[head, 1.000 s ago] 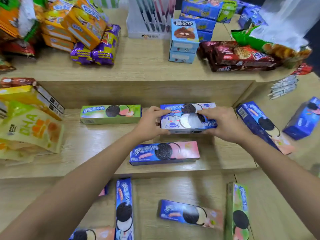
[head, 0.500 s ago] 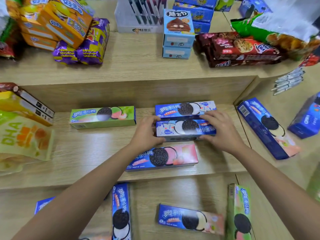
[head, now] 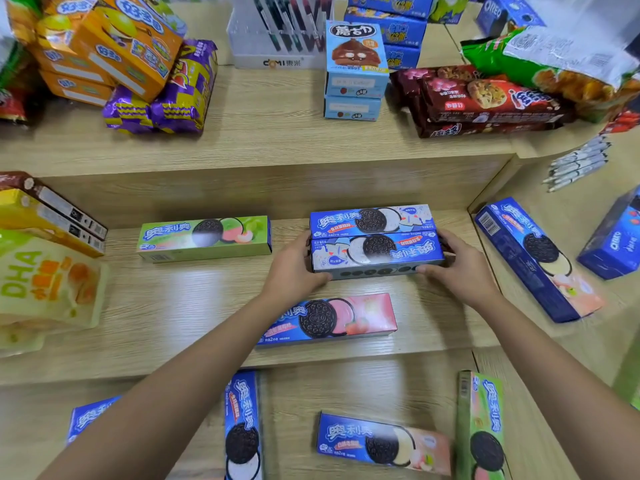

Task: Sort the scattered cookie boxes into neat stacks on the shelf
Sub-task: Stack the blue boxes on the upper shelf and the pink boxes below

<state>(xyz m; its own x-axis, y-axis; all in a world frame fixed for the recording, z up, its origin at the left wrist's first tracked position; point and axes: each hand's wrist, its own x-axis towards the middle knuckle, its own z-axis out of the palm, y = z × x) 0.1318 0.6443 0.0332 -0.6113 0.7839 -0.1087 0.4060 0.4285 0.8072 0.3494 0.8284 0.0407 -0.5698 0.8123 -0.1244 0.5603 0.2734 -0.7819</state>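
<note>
On the middle shelf [head: 173, 306] a blue-and-white cookie box [head: 377, 254] lies flat, pressed against a matching box [head: 370, 220] behind it. My left hand [head: 294, 268] grips its left end and my right hand [head: 457, 268] its right end. A green cookie box [head: 204, 237] lies to the left of the pair. A blue-and-pink box [head: 332, 320] lies in front, partly under my left forearm. On the lower shelf are several more boxes: a blue upright one [head: 242, 427], a blue-peach one [head: 384, 443], a green one [head: 479, 427].
Two blue boxes [head: 536, 258] [head: 613, 244] lie on the right side shelf, beside a bundle of pens [head: 575, 164]. Yellow snack packs [head: 45, 271] crowd the left edge. The top shelf holds orange boxes [head: 117, 46], purple bags, a light-blue box stack [head: 353, 74] and red cookie packs [head: 485, 102].
The box in my hands came down from a raised, tilted hold to lie flat on the shelf in front of the matching box. Both hands stay on its ends.
</note>
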